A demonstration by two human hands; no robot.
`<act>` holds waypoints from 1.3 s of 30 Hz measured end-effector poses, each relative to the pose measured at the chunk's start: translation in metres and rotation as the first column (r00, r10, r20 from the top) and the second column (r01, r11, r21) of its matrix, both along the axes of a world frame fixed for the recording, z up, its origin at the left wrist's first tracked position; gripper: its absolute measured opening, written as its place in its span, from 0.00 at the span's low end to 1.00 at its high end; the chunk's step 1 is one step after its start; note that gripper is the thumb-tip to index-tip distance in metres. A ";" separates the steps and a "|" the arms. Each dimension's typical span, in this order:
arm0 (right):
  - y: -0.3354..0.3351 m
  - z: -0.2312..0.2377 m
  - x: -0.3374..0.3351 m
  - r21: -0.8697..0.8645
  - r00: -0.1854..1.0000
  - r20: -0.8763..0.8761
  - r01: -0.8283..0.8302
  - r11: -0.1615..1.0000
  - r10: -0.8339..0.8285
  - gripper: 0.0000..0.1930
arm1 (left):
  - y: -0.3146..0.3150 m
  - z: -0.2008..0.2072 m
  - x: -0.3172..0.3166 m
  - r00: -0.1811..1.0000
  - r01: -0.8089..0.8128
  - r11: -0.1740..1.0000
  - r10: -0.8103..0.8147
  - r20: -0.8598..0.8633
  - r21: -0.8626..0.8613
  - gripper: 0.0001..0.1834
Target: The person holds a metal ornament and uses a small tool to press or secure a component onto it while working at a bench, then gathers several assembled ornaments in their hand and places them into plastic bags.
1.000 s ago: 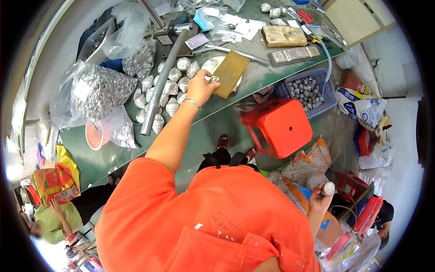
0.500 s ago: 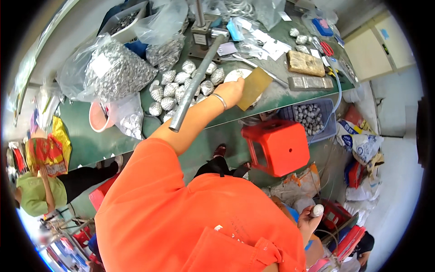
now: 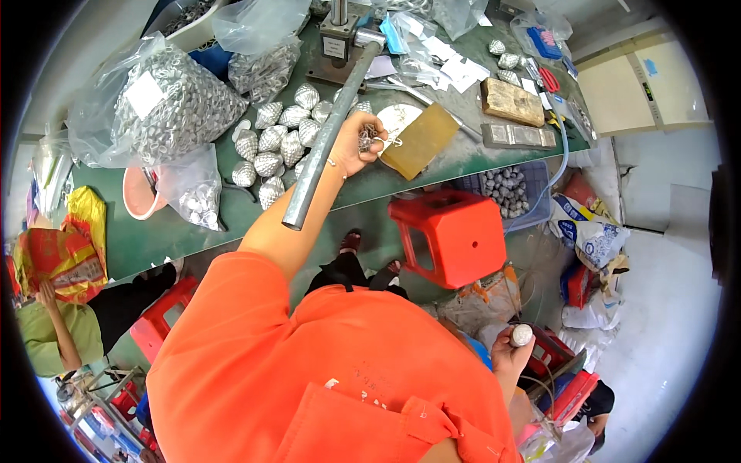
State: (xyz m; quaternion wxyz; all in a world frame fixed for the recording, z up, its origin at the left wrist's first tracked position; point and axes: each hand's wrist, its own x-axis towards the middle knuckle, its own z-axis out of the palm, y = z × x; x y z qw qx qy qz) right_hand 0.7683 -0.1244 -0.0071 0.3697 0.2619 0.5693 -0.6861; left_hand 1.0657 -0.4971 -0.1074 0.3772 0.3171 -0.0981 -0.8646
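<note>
Above the green table (image 3: 177, 243), my left hand (image 3: 351, 147) has its fingers curled round small silvery metal pieces (image 3: 369, 138), too fine to make out singly. It is beside a white round dish (image 3: 400, 120) and a flat brownish plate (image 3: 421, 143). A long grey metal lever (image 3: 328, 143) on a press (image 3: 337, 50) crosses over my left forearm. Just left of that hand lie several silver ridged ornaments (image 3: 272, 139). Low on the right, away from the table, my right hand (image 3: 505, 356) grips a silvery piece with a pale round end (image 3: 522, 335).
Bags of small metal parts (image 3: 181, 108) and a pink bowl (image 3: 139, 193) stand at the left. A wooden block (image 3: 512, 102) and a metal bar (image 3: 519, 136) lie at the right. Below the table edge are a red stool (image 3: 455, 239) and a blue-grey crate (image 3: 540, 201). Another person (image 3: 58, 332) is at far left.
My left hand has drawn back leftward from the brownish plate and dish, and small metal pieces now show in its fingers. My right hand still holds its piece. The whole view has shifted slightly.
</note>
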 end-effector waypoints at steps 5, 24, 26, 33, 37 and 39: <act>-0.019 -0.008 -0.002 0.024 1.000 -0.008 -0.029 0.999 0.029 0.09 | 0.003 -0.001 -0.017 0.494 0.467 0.733 0.248 0.833 -0.495 0.16; -0.213 -0.051 0.071 -0.056 0.058 0.180 -0.996 0.069 0.982 0.16 | 0.223 0.050 0.060 0.845 -0.440 0.887 0.461 -0.271 0.137 0.08; -0.229 -0.046 0.123 -0.138 -0.155 0.171 -0.982 -0.132 0.973 0.14 | 0.254 0.055 0.072 0.797 -0.553 0.827 0.559 -0.229 0.097 0.11; -0.222 -0.043 0.341 -0.179 -0.394 -0.394 -0.854 -0.489 0.831 0.14 | 0.371 0.063 0.128 0.403 -0.867 0.442 0.894 -0.196 0.233 0.13; -0.271 -0.058 0.465 0.168 -0.249 -0.905 -0.954 -0.247 0.346 0.14 | 0.426 0.068 0.163 0.222 -0.942 0.244 0.968 -0.116 0.231 0.11; -0.288 -0.030 0.516 0.272 -0.295 -0.940 -0.952 -0.143 0.170 0.19 | 0.458 0.062 0.181 0.131 -0.965 0.145 0.988 -0.078 0.217 0.11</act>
